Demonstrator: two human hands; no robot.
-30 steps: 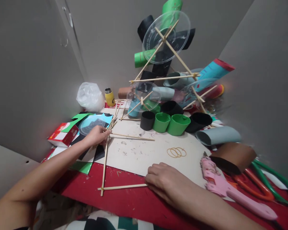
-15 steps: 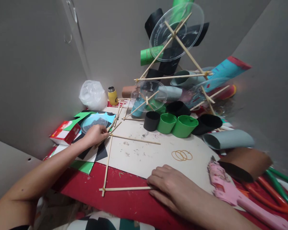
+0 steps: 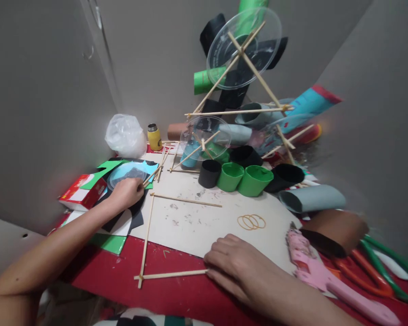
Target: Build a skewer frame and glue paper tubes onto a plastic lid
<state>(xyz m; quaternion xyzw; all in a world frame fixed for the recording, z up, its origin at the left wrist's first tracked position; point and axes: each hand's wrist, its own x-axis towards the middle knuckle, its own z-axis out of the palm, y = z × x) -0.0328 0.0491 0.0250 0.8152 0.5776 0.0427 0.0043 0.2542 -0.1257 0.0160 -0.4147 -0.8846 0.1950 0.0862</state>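
Note:
Three thin wooden sticks are joined at two corners into an open-sided frame (image 3: 172, 275) on the table's near side, with rubber-band-like ties at the corners. My right hand (image 3: 236, 267) rests low, its fingers closed on the free end of the nearest stick. Over by the paper scraps, my left hand (image 3: 127, 194) pinches a loose wooden stick (image 3: 152, 175), which points up and away; its fingertips are partly hidden. Several loose sticks (image 3: 162, 164) lie just beyond it. Rubber bands (image 3: 251, 222) lie on the pale board (image 3: 190, 231), ahead of my right hand.
Green paper tubes (image 3: 257, 180) and black tubes stand at the back under a stick structure with clear plastic lids (image 3: 221, 59). A pink glue gun (image 3: 313, 267) and green-handled scissors (image 3: 391, 258) lie right. A red box (image 3: 82, 192), plastic bag (image 3: 125, 136) and yellow bottle (image 3: 154, 137) are left.
My left hand has moved slightly left, away from the frame's far corner, with the loose stick in its fingers. My right hand keeps its hold on the near stick. The view has shifted slightly.

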